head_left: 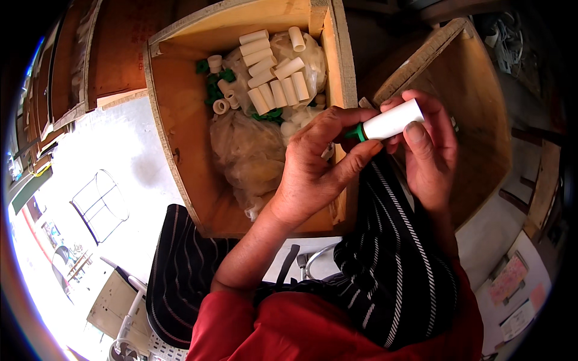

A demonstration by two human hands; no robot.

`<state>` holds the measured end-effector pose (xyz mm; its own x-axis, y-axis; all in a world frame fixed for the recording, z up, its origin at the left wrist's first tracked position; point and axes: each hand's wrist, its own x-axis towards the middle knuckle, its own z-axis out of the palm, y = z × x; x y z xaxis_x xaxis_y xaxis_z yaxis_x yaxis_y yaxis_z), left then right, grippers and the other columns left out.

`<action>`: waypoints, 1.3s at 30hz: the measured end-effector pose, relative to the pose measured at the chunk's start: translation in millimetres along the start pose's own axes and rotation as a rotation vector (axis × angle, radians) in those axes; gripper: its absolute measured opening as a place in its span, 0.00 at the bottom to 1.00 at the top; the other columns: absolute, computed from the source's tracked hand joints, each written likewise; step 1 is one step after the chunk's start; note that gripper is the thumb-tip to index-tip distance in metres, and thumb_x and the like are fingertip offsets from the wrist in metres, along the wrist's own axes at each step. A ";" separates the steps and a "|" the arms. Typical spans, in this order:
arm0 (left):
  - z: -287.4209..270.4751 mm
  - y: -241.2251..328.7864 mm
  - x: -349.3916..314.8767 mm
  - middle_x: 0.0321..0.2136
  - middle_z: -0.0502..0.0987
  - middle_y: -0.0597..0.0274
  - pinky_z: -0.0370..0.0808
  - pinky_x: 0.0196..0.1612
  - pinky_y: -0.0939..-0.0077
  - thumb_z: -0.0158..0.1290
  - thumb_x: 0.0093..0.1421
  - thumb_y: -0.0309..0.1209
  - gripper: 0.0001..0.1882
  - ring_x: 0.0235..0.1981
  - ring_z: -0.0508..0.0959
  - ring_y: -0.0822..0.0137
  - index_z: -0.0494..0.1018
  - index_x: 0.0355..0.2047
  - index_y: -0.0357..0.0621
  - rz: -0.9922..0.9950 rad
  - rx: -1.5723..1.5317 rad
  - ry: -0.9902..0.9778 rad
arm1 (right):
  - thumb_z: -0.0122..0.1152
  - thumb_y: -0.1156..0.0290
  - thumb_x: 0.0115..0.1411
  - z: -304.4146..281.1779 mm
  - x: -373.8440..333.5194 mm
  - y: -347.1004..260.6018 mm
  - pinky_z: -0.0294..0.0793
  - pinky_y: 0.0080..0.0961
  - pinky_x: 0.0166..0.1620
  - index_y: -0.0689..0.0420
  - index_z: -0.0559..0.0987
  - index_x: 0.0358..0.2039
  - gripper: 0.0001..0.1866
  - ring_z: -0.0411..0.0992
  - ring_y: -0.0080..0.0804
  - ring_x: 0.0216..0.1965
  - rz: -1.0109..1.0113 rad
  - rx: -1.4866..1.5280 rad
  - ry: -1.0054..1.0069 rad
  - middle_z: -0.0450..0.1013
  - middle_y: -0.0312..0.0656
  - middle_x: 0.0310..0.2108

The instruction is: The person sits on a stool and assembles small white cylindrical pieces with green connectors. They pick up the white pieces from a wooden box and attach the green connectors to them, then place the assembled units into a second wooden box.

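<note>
Red shirt cloth (289, 325) lies nearest the camera, with black striped trousers (385, 240) beyond it. Forward of the knees is an open wooden box (189, 132). The white tube (394, 120) is held in the air, tilted with its right end higher in the view, just outside the right edge of the box. A green plug (358, 133) shows at its left end.

Left hand (319, 162): thumb and forefinger pinch the plug end of the tube. Right hand (430, 150): thumb bears on the near side of the opposite end; fingers wrap behind.

Loose white tubes (277, 93) lie toward the far right corner of the box, on clear plastic. White rings (221, 106) and green pieces (214, 90) lie along the left side. A clear plastic bag (247, 150) extends toward the near edge. To the right stands a second wooden box (475, 120).
</note>
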<state>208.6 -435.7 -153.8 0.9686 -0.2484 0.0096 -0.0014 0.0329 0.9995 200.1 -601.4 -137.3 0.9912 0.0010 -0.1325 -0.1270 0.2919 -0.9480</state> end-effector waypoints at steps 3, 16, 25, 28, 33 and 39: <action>-8.0 -1.8 -3.2 0.32 0.77 0.61 0.74 0.33 0.81 0.60 0.52 0.22 0.17 0.30 0.75 0.74 0.74 0.43 0.37 -0.028 -0.006 0.032 | 0.52 0.70 0.62 1.1 -0.8 0.4 0.71 0.18 0.32 0.61 0.68 0.50 0.16 0.70 0.25 0.37 -0.086 0.125 0.157 0.72 0.47 0.42; -117.9 -31.6 13.0 0.38 0.76 0.63 0.72 0.40 0.76 0.61 0.47 0.21 0.16 0.37 0.75 0.69 0.76 0.38 0.44 0.117 0.971 0.433 | 0.55 0.69 0.61 -7.1 5.9 4.8 0.70 0.17 0.36 0.60 0.69 0.50 0.17 0.70 0.22 0.34 -0.005 -0.110 0.176 0.74 0.45 0.41; -26.6 1.9 14.8 0.31 0.77 0.62 0.74 0.35 0.74 0.64 0.47 0.28 0.17 0.31 0.76 0.66 0.76 0.39 0.42 0.028 0.375 -0.052 | 0.57 0.78 0.58 9.2 6.1 4.7 0.70 0.18 0.47 0.64 0.69 0.48 0.17 0.71 0.23 0.43 0.040 -0.109 -0.020 0.73 0.43 0.42; -25.2 1.0 15.9 0.32 0.78 0.64 0.73 0.34 0.78 0.65 0.46 0.28 0.17 0.32 0.75 0.71 0.77 0.39 0.42 0.010 0.403 -0.111 | 0.58 0.78 0.58 10.5 6.0 6.0 0.70 0.17 0.46 0.63 0.69 0.49 0.18 0.70 0.22 0.43 0.071 -0.129 -0.007 0.73 0.42 0.42; -30.9 -1.3 29.2 0.28 0.77 0.60 0.74 0.32 0.73 0.64 0.46 0.29 0.13 0.27 0.76 0.67 0.77 0.33 0.41 -0.014 0.542 -0.033 | 0.57 0.79 0.57 2.3 12.3 3.6 0.72 0.16 0.41 0.61 0.69 0.52 0.21 0.70 0.22 0.40 0.003 -0.231 0.014 0.71 0.42 0.46; -74.4 -66.7 67.4 0.26 0.80 0.61 0.74 0.32 0.72 0.60 0.50 0.42 0.16 0.26 0.79 0.62 0.78 0.29 0.42 -0.240 0.839 0.285 | 0.52 0.71 0.62 -34.4 18.5 -3.8 0.69 0.15 0.37 0.59 0.72 0.50 0.15 0.71 0.20 0.35 -0.101 -0.313 0.295 0.74 0.40 0.41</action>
<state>292.5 -382.6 -222.1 0.9907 0.0937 -0.0985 0.1356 -0.7302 0.6696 217.6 -635.4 -146.1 0.9517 -0.2994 -0.0682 -0.0800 -0.0275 -0.9964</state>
